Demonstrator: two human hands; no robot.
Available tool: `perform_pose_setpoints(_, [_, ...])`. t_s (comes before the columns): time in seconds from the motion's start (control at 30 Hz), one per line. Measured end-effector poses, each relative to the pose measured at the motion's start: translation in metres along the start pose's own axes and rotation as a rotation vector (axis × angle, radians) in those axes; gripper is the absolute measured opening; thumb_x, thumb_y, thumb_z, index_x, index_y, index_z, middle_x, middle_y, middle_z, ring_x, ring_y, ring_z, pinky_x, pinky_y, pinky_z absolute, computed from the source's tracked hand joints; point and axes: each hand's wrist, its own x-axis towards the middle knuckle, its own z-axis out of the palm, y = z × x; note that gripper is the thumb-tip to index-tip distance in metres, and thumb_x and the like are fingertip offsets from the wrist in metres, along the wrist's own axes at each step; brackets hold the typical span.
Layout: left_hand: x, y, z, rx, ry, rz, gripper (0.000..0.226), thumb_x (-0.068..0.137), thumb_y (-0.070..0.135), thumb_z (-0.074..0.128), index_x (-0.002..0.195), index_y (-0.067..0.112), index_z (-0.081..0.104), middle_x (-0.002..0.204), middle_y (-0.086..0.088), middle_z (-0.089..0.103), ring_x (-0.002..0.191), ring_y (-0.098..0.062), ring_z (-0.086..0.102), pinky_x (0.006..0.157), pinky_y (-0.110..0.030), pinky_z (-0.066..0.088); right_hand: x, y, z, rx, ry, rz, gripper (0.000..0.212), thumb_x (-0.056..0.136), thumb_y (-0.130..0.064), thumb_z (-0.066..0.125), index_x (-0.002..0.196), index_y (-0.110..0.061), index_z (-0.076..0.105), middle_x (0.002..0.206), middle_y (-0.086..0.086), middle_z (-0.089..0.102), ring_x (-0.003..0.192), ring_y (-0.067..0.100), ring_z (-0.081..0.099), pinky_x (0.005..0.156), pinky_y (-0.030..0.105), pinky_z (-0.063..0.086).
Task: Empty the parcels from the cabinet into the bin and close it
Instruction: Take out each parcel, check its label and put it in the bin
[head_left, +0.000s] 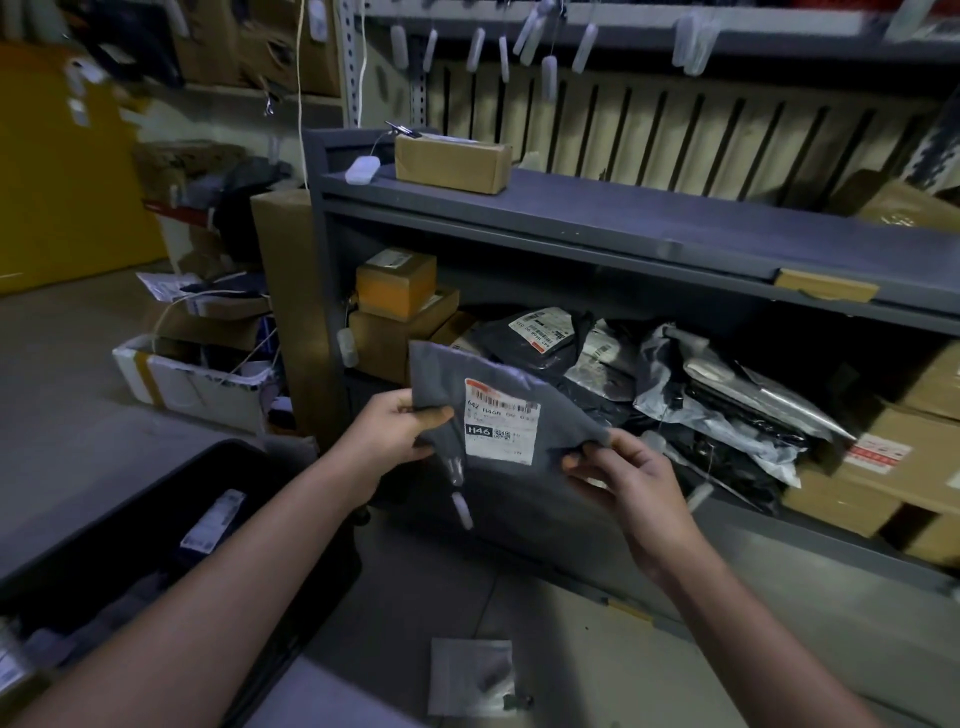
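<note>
Hands, left (396, 429) and right (621, 474), pinch grey parcel (483, 410) bearing white barcode label (501, 422).

We see a mailer (441, 374) of matt grey plastic bearing a smooth white paper label (501, 423). The cabinet (597, 213) looks like matt grey painted metal. The bags (727, 400) are glossy, crinkled plastic. The box (452, 163) is plain brown cardboard. The bin (244, 462) looks like smooth black plastic.
</note>
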Motion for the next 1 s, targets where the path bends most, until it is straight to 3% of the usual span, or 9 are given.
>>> perform_pose_setpoints(0.07, [-0.001, 0.0, -0.001, -0.016, 0.004, -0.034, 0.02, 0.095, 0.008, 0.062, 0.113, 0.015, 0.068, 0.109, -0.004, 0.071, 0.103, -0.017, 0.065, 0.075, -0.03, 0.053, 0.0, -0.002, -0.001, -0.002, -0.006, -0.011, 0.023, 0.095, 0.006, 0.05, 0.096, -0.006, 0.069, 0.077, 0.007, 0.072, 0.074, 0.011, 0.07, 0.074, 0.022, 0.056])
perform_pose_setpoints(0.17, [0.001, -0.004, -0.007, 0.018, -0.016, -0.053, 0.027, 0.096, 0.004, 0.059, 0.119, 0.015, 0.066, 0.116, -0.004, 0.069, 0.11, -0.019, 0.062, 0.08, -0.031, 0.052, 0.003, -0.005, 0.0, 0.014, 0.031, -0.027, 0.022, 0.095, 0.002, 0.049, 0.097, -0.003, 0.071, 0.081, 0.012, 0.073, 0.077, 0.016, 0.071, 0.083, 0.031, 0.055])
perform_pose_setpoints(0.23, [0.002, -0.008, -0.013, 0.062, -0.089, -0.024, 0.028, 0.096, 0.0, 0.058, 0.118, 0.013, 0.068, 0.118, -0.007, 0.07, 0.115, -0.021, 0.062, 0.084, -0.03, 0.053, 0.005, -0.006, 0.0, 0.028, 0.071, -0.038, 0.025, 0.098, -0.01, 0.051, 0.087, -0.009, 0.074, 0.08, 0.015, 0.072, 0.077, 0.021, 0.07, 0.087, 0.037, 0.054])
perform_pose_setpoints(0.33, [-0.002, -0.012, -0.021, 0.246, -0.282, 0.052, 0.033, 0.091, -0.003, 0.064, 0.107, 0.022, 0.077, 0.113, 0.0, 0.073, 0.112, -0.015, 0.066, 0.09, -0.029, 0.055, 0.007, -0.005, 0.002, -0.005, 0.093, -0.051, 0.031, 0.096, -0.025, 0.06, 0.067, -0.017, 0.069, 0.076, 0.008, 0.069, 0.076, 0.017, 0.066, 0.076, 0.032, 0.056])
perform_pose_setpoints(0.43, [-0.003, -0.015, -0.02, 0.391, -0.338, 0.07, 0.04, 0.092, -0.006, 0.061, 0.103, 0.028, 0.079, 0.114, 0.003, 0.073, 0.113, -0.013, 0.066, 0.099, -0.033, 0.051, 0.009, -0.002, 0.004, -0.014, 0.108, -0.044, 0.025, 0.089, 0.001, 0.064, 0.069, -0.014, 0.062, 0.072, 0.003, 0.065, 0.073, 0.015, 0.06, 0.059, 0.021, 0.052])
perform_pose_setpoints(0.57, [0.0, -0.014, -0.021, 0.218, -0.282, -0.094, 0.057, 0.094, -0.014, 0.035, 0.109, 0.024, 0.075, 0.117, 0.002, 0.073, 0.115, -0.016, 0.066, 0.102, -0.041, 0.048, 0.012, 0.001, -0.002, -0.018, 0.098, -0.031, 0.026, 0.087, 0.01, 0.059, 0.074, -0.013, 0.061, 0.071, 0.002, 0.061, 0.069, 0.014, 0.053, 0.059, 0.025, 0.042])
perform_pose_setpoints(0.73, [-0.002, -0.015, -0.008, 0.072, -0.209, -0.24, 0.026, 0.102, 0.023, 0.052, 0.125, 0.025, 0.064, 0.112, -0.002, 0.074, 0.103, -0.022, 0.072, 0.096, -0.046, 0.054, 0.015, 0.001, -0.007, -0.005, 0.071, -0.087, 0.029, 0.084, 0.016, 0.06, 0.085, -0.014, 0.058, 0.079, 0.004, 0.059, 0.075, 0.017, 0.054, 0.06, 0.026, 0.044])
perform_pose_setpoints(0.87, [0.004, -0.023, 0.006, -0.147, -0.254, -0.389, 0.049, 0.099, 0.052, 0.048, 0.141, 0.027, 0.047, 0.119, -0.011, 0.07, 0.104, -0.031, 0.071, 0.087, -0.046, 0.058, 0.011, 0.0, 0.001, -0.109, -0.011, -0.183, 0.036, 0.081, 0.021, 0.06, 0.091, -0.014, 0.054, 0.087, 0.004, 0.056, 0.073, 0.012, 0.055, 0.062, 0.027, 0.046])
perform_pose_setpoints(1.0, [0.017, -0.031, 0.005, -0.409, -0.239, -0.461, 0.062, 0.095, 0.067, 0.04, 0.142, 0.029, 0.04, 0.123, -0.022, 0.067, 0.105, -0.042, 0.068, 0.092, -0.052, 0.053, 0.006, 0.001, 0.008, -0.191, -0.145, -0.237, 0.043, 0.078, 0.027, 0.057, 0.096, -0.012, 0.06, 0.084, 0.002, 0.064, 0.077, 0.011, 0.059, 0.065, 0.025, 0.05])
